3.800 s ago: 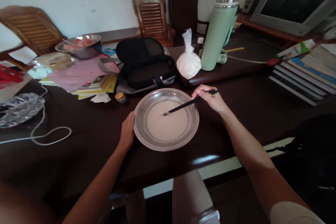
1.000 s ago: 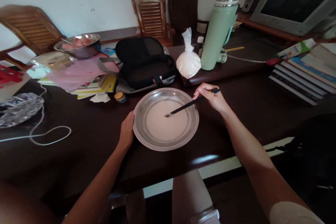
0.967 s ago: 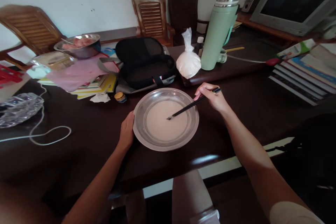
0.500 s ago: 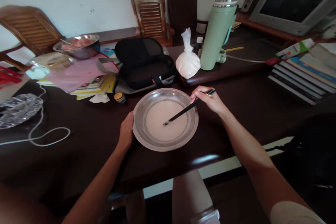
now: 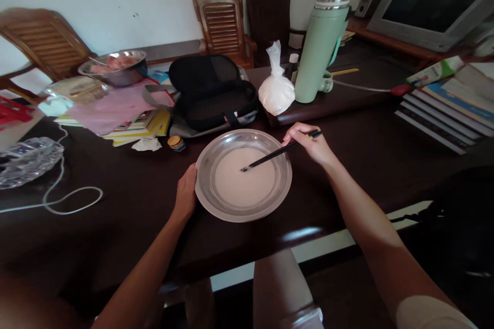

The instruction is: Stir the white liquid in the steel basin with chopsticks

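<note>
A wide metal bowl (image 5: 206, 193) stands on the dark table, with pale, milky liquid (image 5: 243, 185) in its middle. My left hand (image 5: 187, 191) grips the bowl's left rim, its fingers partly hidden by the edge. Above the right rim, my right hand (image 5: 306, 141) is closed around a pair of black chopsticks (image 5: 274, 154). They slant down to the left, and their tips dip into the liquid near its centre. Behind the bowl sits a knotted plastic bag of white powder (image 5: 276, 95).
An open black case (image 5: 212, 92) lies behind the bowl. A green thermos (image 5: 322, 51) rises at the back right, with stacked books (image 5: 443, 113) farther right. At the back left, a metal bowl (image 5: 131, 73) holds pinkish meat. A crystal-like dish (image 5: 31, 162) and white cable (image 5: 77, 212) lie left.
My right hand has shifted slightly right and up, and the chopstick tips have moved a little farther back in the liquid. My left hand keeps its place on the rim.
</note>
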Available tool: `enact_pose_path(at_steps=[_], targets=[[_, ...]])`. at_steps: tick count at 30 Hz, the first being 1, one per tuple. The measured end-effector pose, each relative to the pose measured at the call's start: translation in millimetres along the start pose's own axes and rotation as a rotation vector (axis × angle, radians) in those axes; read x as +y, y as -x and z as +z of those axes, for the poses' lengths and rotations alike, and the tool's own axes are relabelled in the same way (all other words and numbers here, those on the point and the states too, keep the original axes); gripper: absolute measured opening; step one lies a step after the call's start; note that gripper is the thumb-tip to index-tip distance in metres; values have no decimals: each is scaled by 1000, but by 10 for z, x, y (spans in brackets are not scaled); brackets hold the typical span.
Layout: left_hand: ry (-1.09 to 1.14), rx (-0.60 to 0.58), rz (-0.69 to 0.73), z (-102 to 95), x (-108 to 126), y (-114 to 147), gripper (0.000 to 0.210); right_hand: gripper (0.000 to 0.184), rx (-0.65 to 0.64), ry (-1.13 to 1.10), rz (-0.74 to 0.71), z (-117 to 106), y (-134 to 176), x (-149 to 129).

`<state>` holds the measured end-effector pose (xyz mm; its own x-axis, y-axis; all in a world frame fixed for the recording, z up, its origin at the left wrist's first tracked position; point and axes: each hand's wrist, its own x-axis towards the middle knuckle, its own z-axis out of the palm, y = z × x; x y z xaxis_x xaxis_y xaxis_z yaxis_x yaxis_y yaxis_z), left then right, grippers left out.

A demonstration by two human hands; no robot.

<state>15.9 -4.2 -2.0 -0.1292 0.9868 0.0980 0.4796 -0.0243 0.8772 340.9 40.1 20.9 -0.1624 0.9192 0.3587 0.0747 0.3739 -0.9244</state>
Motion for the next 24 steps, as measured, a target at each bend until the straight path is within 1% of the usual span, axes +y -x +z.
enact_pose_path(at_steps=[2,6,11,16,18,21,24], targets=[[6,-2,2,2,7,2,53,36,10,-20,19,-4,1,7],[13,9,3,6,3,6,54,35,-62,-26,39,16,1,3],[43,8,0,11,-16,7,56,33,12,-20,10,1,-2,4],[34,4,-19,6,0,11,56,33,-77,-23,21,13,3,-2],[28,7,-20,6,7,12,56,32,-65,-8,4,14,2,-6],[36,11,-19,6,6,11,58,30,-12,-39,-11,-2,0,5],[24,9,-13,3,2,7,55,30,-45,-67,7,-8,3,16]])
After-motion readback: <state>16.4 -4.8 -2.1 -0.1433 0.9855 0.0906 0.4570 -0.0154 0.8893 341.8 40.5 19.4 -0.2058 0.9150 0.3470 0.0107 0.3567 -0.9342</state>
